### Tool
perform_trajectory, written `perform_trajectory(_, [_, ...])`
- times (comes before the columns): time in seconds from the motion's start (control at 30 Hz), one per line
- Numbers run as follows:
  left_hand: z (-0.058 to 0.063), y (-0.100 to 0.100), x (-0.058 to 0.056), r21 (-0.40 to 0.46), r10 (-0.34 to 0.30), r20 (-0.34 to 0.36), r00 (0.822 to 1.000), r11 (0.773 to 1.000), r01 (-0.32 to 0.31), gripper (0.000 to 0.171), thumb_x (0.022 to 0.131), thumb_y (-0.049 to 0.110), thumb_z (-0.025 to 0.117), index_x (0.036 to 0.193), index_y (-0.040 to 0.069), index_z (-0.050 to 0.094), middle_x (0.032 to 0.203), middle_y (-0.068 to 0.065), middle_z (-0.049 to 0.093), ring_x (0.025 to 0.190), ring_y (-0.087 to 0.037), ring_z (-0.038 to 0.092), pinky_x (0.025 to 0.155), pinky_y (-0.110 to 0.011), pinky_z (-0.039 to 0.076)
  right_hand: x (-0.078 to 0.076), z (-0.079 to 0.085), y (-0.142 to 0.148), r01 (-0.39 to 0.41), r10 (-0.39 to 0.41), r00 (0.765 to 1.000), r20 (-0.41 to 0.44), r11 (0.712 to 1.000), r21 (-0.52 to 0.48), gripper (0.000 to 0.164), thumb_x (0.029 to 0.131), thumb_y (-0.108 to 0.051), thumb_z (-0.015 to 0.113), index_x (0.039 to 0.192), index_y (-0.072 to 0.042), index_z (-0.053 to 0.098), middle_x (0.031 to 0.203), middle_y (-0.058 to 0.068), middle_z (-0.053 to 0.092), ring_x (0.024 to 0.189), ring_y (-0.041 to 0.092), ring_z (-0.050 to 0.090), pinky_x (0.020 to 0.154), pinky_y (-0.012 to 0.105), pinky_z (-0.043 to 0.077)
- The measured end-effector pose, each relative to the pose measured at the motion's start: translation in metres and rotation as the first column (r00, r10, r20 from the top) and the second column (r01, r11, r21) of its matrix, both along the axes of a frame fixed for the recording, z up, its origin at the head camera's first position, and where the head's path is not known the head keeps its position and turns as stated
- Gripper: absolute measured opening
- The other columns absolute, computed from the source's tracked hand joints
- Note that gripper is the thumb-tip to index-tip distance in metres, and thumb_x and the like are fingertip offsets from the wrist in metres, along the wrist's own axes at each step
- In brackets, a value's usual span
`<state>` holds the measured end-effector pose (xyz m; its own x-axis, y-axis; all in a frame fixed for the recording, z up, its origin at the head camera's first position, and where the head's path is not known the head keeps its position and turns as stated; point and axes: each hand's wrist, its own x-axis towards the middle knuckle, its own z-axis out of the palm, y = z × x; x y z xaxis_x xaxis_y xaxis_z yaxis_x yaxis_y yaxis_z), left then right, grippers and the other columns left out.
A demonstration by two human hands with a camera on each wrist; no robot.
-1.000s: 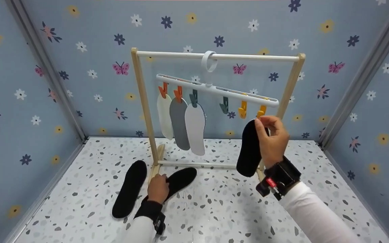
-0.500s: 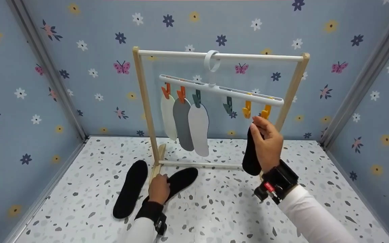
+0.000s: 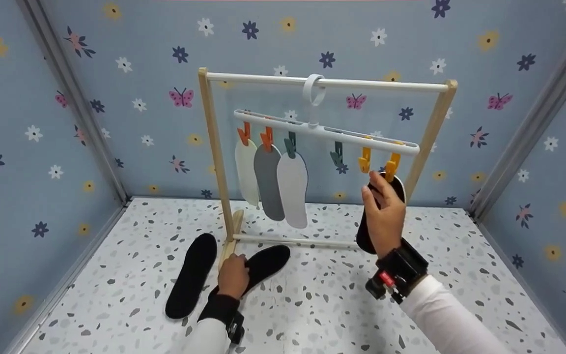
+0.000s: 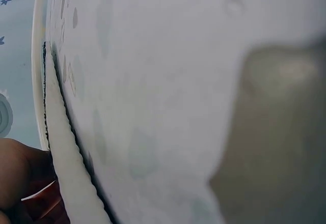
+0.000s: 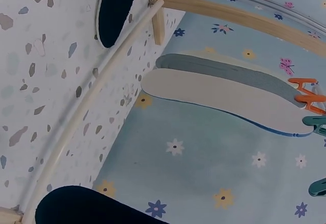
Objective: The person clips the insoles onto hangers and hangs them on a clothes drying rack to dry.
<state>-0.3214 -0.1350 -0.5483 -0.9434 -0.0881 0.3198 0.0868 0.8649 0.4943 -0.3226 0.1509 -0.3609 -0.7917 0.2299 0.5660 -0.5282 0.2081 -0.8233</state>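
Observation:
In the head view, a black insole [image 3: 363, 235] hangs at the right end of a white clip hanger [image 3: 356, 138], its top edge in the jaws of the outermost yellow clip [image 3: 392, 167]. My right hand [image 3: 385, 216] is in front of it, thumb and fingers spread apart and overlapping the insole. Low on the left, my left hand [image 3: 234, 276] grips a second black insole [image 3: 269, 260] lying on the floor panel; the left wrist view shows its pale edge [image 4: 69, 152] beside my fingers [image 4: 15, 173]. Another black insole [image 3: 192, 275] lies flat to the left.
A wooden rack [image 3: 210, 123] with a white top bar [image 3: 386, 85] carries the tilted hanger. Pale green [image 3: 246, 172], grey [image 3: 268, 187] and white [image 3: 293, 191] insoles hang at its left. A green clip [image 3: 337, 155] and a yellow clip [image 3: 365, 160] hold nothing.
The right hand brought the black insole up to the outermost yellow clip, which now bites its top; the thumb and fingers have parted and drawn slightly left and down. The left hand stayed put.

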Motion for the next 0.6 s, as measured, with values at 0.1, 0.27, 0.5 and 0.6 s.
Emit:
perform_trajectory(0.1, [-0.0009, 0.001, -0.0017, -0.004, -0.007, -0.011, 1.0, 1.0, 0.007, 0.006, 0.078, -0.004, 0.07, 0.081, -0.002, 0.065, 0.078, -0.017, 0.057, 0.072, -0.036, 0.059, 0.064, -0.044, 0.05, -0.0007, -0.0025, 0.0, 0.007, -0.007, 1.0, 0.01, 1.0, 0.004, 0.044, 0.094, -0.01, 0.056, 0.135, 0.003, 0.046, 0.138, 0.015, 0.049, 0.124, 0.02, 0.049, 0.103, 0.033, 0.039])
perform_trajectory(0.27, [-0.002, 0.0016, -0.0032, -0.003, -0.001, -0.019, 1.0, 1.0, 0.001, 0.007, 0.078, -0.003, 0.07, 0.083, -0.002, 0.065, 0.078, -0.016, 0.057, 0.073, -0.036, 0.059, 0.064, -0.044, 0.05, -0.0034, -0.0051, -0.0005, 0.036, -0.036, 0.999, -0.005, 0.998, 0.047, 0.044, 0.094, -0.009, 0.056, 0.136, 0.003, 0.045, 0.139, 0.015, 0.047, 0.127, 0.021, 0.046, 0.104, 0.034, 0.037])
perform_trajectory(0.5, [-0.0007, -0.0008, 0.0001, -0.019, -0.017, -0.02, 1.0, 1.0, 0.017, 0.009, 0.079, -0.004, 0.07, 0.087, -0.004, 0.065, 0.08, -0.017, 0.057, 0.075, -0.036, 0.058, 0.066, -0.043, 0.05, -0.0083, -0.0028, -0.0048, 0.062, -0.058, 0.998, -0.03, 0.988, 0.144, 0.047, 0.096, -0.012, 0.054, 0.139, 0.0, 0.042, 0.143, 0.015, 0.042, 0.133, 0.023, 0.038, 0.108, 0.034, 0.032])
perform_trajectory(0.6, [0.0001, -0.0019, 0.0016, -0.027, -0.023, -0.031, 0.999, 0.999, 0.022, 0.013, 0.078, -0.004, 0.07, 0.09, -0.005, 0.065, 0.081, -0.018, 0.057, 0.075, -0.036, 0.058, 0.066, -0.043, 0.051, -0.0099, -0.0004, -0.0063, 0.059, -0.059, 0.998, -0.006, 0.985, 0.164, 0.05, 0.096, -0.015, 0.053, 0.142, -0.002, 0.038, 0.146, 0.014, 0.038, 0.136, 0.022, 0.033, 0.109, 0.034, 0.03])
